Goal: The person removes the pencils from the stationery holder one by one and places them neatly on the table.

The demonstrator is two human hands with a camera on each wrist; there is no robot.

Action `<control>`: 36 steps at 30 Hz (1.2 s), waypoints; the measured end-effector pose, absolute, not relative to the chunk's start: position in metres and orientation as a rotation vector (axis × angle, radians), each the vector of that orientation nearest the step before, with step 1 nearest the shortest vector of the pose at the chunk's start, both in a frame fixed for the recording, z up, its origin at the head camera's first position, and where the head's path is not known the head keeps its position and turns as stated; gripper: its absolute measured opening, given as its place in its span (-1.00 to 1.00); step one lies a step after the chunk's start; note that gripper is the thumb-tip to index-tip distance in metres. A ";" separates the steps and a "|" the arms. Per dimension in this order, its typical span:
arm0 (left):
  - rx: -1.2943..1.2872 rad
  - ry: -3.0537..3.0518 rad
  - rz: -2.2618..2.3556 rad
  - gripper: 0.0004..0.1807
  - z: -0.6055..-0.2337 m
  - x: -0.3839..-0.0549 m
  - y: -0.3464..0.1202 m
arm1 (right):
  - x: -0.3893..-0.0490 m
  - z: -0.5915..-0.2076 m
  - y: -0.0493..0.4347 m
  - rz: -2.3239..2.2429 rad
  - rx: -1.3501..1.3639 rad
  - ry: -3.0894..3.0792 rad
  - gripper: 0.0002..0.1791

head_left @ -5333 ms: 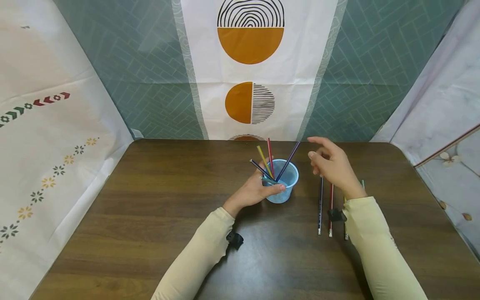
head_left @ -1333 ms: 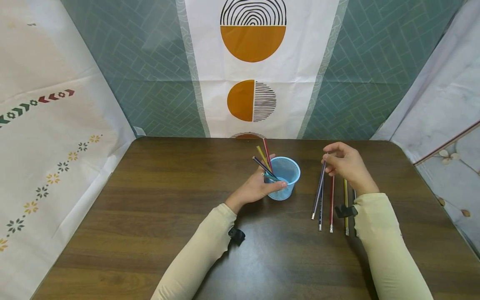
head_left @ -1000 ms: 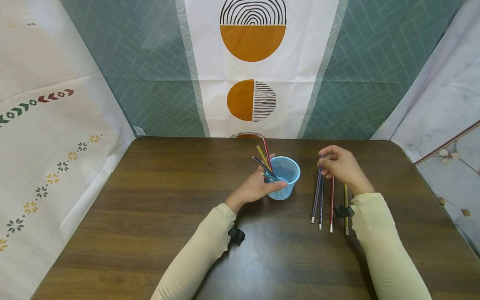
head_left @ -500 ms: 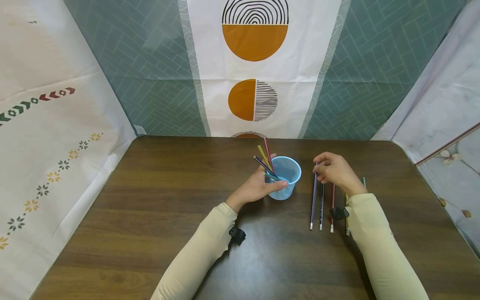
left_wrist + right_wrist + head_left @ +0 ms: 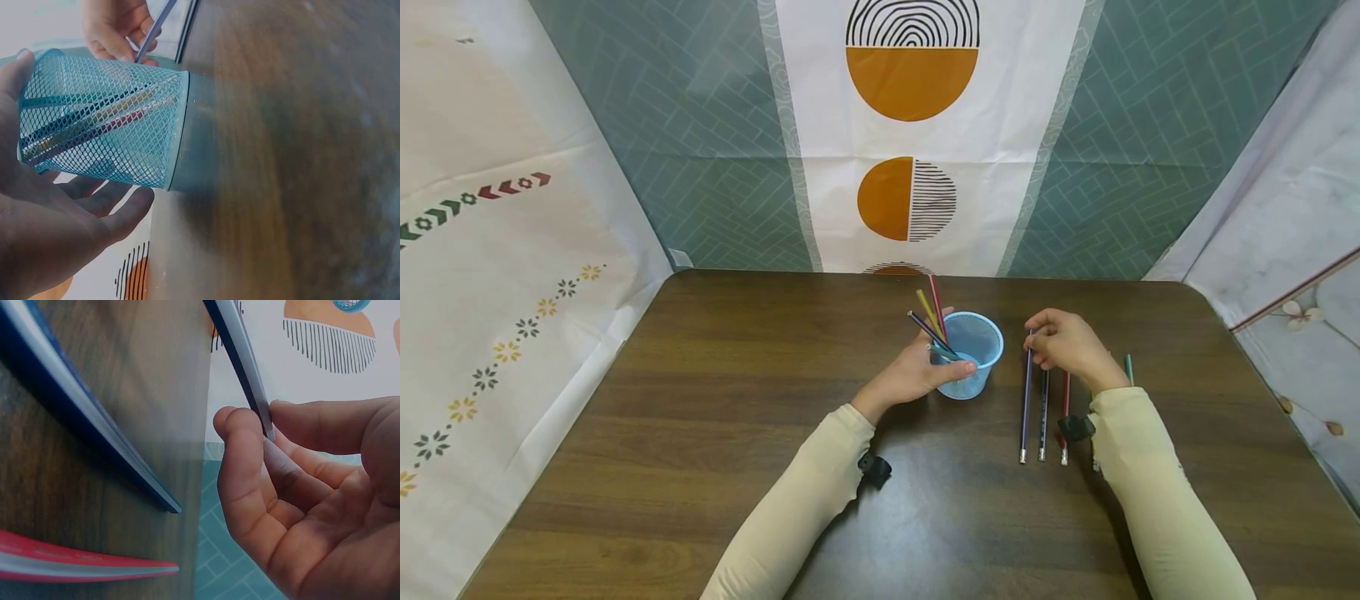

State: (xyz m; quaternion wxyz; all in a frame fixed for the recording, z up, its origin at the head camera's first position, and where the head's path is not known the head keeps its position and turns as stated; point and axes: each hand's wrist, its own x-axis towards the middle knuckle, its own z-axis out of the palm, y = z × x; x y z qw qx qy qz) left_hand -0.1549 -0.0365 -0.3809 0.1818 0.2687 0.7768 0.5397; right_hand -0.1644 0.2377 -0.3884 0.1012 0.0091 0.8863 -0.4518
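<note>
My left hand (image 5: 910, 373) holds a light blue mesh pencil cup (image 5: 967, 388) from its left side, thumb across the front. Several pencils lean left inside, among them a red pencil (image 5: 936, 302), a yellow pencil (image 5: 926, 307) and a dark blue one. The mesh shows their lower ends in the left wrist view. To the right, my right hand (image 5: 1069, 343) pinches the far end of a purple pencil (image 5: 1026, 408) between thumb and fingers; its eraser end points toward me. Beside it lie a dark blue pencil (image 5: 1043, 417) and a red-barrelled pencil (image 5: 1065, 400).
A green pencil tip (image 5: 1128, 367) pokes out past the right forearm, which hides most of another pencil with its eraser end (image 5: 1096, 462) showing. All this is on a brown wooden table (image 5: 700, 417), with a patterned cloth (image 5: 902, 125) hanging behind its far edge.
The purple pencil, in the cup 5.3 seconds ago, is now out at the left end of the row. Over the last second the right hand moved slightly left and nearer. The left hand stayed put.
</note>
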 end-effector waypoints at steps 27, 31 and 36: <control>0.753 2.241 1.546 -0.04 -0.417 -0.171 -0.032 | -0.163 -0.395 0.229 -1.145 0.048 2.694 -0.79; 0.751 2.249 1.535 -0.03 -0.416 -0.170 -0.032 | -0.163 -0.395 0.228 -1.144 0.050 2.689 -0.77; 0.753 2.242 1.536 -0.03 -0.415 -0.170 -0.032 | -0.164 -0.396 0.227 -1.116 0.051 2.692 -0.75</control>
